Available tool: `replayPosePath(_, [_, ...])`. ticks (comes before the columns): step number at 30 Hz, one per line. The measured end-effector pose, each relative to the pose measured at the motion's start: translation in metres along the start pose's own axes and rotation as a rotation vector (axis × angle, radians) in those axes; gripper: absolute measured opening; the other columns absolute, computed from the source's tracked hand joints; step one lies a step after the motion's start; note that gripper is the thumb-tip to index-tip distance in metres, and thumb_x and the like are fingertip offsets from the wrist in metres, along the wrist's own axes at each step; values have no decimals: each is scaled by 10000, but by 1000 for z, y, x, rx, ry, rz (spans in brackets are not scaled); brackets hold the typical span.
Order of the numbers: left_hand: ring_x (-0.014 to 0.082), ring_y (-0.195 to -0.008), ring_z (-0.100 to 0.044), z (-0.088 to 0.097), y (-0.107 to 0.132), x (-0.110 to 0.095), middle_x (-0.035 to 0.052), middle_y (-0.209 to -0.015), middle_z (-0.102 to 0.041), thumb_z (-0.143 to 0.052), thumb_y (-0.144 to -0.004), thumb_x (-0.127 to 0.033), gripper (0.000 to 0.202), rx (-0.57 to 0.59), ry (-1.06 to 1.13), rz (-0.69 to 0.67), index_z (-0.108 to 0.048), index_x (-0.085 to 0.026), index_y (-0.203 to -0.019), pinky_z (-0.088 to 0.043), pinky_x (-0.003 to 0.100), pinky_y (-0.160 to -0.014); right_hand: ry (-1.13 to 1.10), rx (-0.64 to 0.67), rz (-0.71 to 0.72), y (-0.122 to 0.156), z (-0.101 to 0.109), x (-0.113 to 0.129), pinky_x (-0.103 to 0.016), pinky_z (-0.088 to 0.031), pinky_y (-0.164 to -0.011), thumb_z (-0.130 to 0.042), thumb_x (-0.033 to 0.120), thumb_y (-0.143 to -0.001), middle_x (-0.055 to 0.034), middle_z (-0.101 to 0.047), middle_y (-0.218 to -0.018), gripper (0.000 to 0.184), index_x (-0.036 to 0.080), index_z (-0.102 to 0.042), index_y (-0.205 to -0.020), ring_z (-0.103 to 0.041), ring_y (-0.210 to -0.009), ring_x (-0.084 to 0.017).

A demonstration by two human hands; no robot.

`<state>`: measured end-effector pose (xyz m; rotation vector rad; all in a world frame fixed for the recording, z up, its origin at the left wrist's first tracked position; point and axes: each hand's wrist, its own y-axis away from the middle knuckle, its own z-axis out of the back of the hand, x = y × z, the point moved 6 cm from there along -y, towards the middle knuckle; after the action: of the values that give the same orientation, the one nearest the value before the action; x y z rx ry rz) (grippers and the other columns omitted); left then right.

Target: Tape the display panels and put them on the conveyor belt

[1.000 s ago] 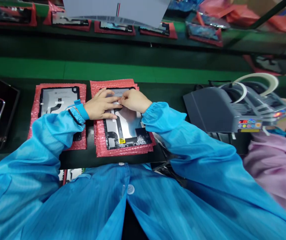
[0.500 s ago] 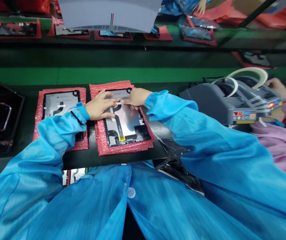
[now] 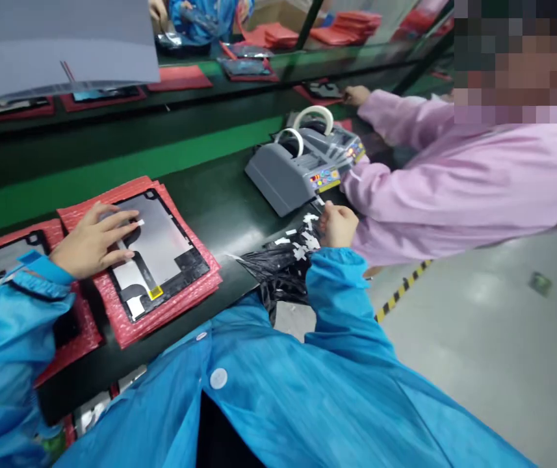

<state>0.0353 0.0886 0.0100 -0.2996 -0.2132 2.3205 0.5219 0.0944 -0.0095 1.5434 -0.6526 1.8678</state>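
Observation:
My left hand (image 3: 93, 242) lies with fingers spread on a tablet screen panel (image 3: 164, 237), its grey back face up. Black flex cable and a yellow label show on the panel, which rests on a stack of red bubble-wrap bags (image 3: 205, 281). My right hand (image 3: 340, 225) is closed in a pinch at the front of a grey automatic tape dispenser (image 3: 278, 182). A short piece of white tape (image 3: 319, 201) shows at its fingertips. Below it, white tape scraps (image 3: 307, 240) cling to a black plastic bag (image 3: 278, 270).
Another panel in red wrap (image 3: 10, 257) lies at the left. A second dispenser (image 3: 344, 146) stands behind the first. A co-worker's pink sleeve (image 3: 434, 201) reaches in from the right. More red-wrapped panels (image 3: 105, 97) line the far shelf beneath a grey overhead cover (image 3: 58, 45).
My right hand has left the panel and moved right to the tape dispenser. My left hand stays on the panel. The view has turned to the right, bringing the co-worker into sight.

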Motion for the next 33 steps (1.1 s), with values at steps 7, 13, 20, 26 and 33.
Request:
replayPosePath(7, [382, -1382, -393, 2, 2, -9, 87, -1516, -496, -415, -925, -583, 584, 49, -50, 74, -530, -278, -1409, -292, 621, -1157, -17, 135, -191, -23, -7, -19, -150, -288, -360, -617, 417, -890, 76, -441, -489, 370, 198, -446, -645, -397, -392, -44])
replayPosePath(13, [397, -1425, -332, 0, 6, -9, 49, -1548, -457, -438, -910, -566, 577, 68, -55, 114, -467, -345, -1442, -246, 638, -1169, -92, -23, 42, -22, 4, -6, -141, -357, -476, -577, 110, -844, 70, -476, -508, 243, 166, -495, -622, -426, -456, -36])
replayPosePath(20, [359, -1449, -295, 4, -1, -12, 55, -1570, -422, -401, -953, -526, 494, 60, -74, 99, -499, -349, -1403, -246, 626, -1171, -169, 6, 7, -29, 10, -17, -144, -334, -437, -591, 438, -875, 60, -548, -641, 303, 214, -417, -768, -517, -512, -59])
replayPosePath(26, [358, -1446, -293, -3, -2, -8, 41, -1568, -427, -360, -968, -533, 476, 25, -32, 139, -565, -341, -1353, -250, 632, -1163, -267, 35, -152, -20, -1, -7, -135, -321, -421, -594, 295, -866, 57, -583, -673, 230, 225, -382, -812, -548, -515, -53])
replayPosePath(33, [341, -1470, -283, 2, -1, 9, 94, -1590, -384, -180, -962, -656, 701, -19, 87, 328, -572, -245, -1375, -195, 605, -1192, -157, -117, -100, -18, 0, -2, -208, -331, -455, -521, -78, -636, 92, -480, -542, 437, 273, -294, -764, -512, -491, -81])
